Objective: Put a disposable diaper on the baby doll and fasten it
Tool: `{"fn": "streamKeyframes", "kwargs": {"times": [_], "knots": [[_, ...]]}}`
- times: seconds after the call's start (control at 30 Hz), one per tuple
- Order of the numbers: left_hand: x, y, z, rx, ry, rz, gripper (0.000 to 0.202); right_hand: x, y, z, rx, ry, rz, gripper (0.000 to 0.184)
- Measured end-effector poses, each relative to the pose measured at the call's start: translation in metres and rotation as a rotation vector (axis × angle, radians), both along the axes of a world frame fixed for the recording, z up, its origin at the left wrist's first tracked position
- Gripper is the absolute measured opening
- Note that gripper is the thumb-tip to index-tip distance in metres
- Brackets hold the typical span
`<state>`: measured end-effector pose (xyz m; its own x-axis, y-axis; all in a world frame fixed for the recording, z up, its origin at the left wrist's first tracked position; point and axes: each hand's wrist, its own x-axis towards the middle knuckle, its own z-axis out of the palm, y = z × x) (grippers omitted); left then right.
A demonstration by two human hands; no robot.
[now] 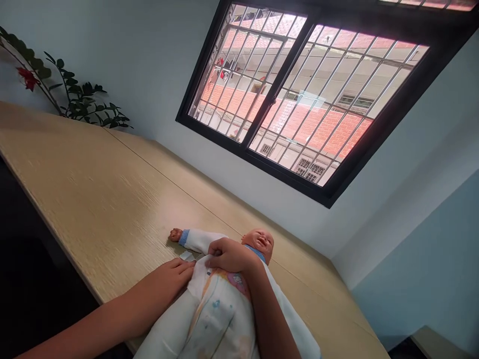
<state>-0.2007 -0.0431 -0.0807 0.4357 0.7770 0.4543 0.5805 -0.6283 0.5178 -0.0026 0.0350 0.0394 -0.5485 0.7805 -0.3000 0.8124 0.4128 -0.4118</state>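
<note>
A baby doll (260, 242) in a white top with blue cuffs and collar lies on its back, one arm stretched out to the side. Around its middle is a printed diaper (217, 301) with an orange stripe and a pink patch at the waist. My right hand (234, 257) reaches across the doll's belly, its thumb and curled fingers closed on the diaper's waist edge. At the diaper's side, my left hand (175, 274) has its fingers bent together on the edge; its thumb is hidden. A small white tab (187, 256) sticks out beyond those fingertips.
The doll rests on a light wood table (112, 199) with a seam along it. A leafy plant (80, 97) with a red flower stands at the far left. Behind the table is a wall with a black-framed barred window (254, 149). A dark-sided piece of furniture (430, 344) shows at lower right.
</note>
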Motion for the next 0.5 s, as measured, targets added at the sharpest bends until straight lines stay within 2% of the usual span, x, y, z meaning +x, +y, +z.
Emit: {"fn": "streamKeyframes", "kwargs": {"times": [0.13,0.23,0.33,0.4,0.5], "knots": [[-0.003,-0.005,0.008,-0.04,0.055,-0.124,0.032,0.0,0.004,-0.007,0.001,0.067,0.011,0.015],[-0.005,-0.004,0.009,-0.086,-0.008,-0.12,0.027,-0.003,0.003,-0.009,0.023,0.084,-0.013,0.014],[-0.012,0.007,0.004,-0.13,-0.097,0.056,0.034,-0.007,0.003,-0.015,0.036,0.077,-0.055,0.015],[-0.016,0.021,0.001,-0.127,-0.081,0.196,0.035,-0.009,0.005,-0.021,0.056,0.059,-0.061,0.014],[-0.016,0.042,0.003,-0.15,0.02,0.27,0.032,-0.011,0.009,-0.028,0.094,0.029,-0.048,0.01]]}}
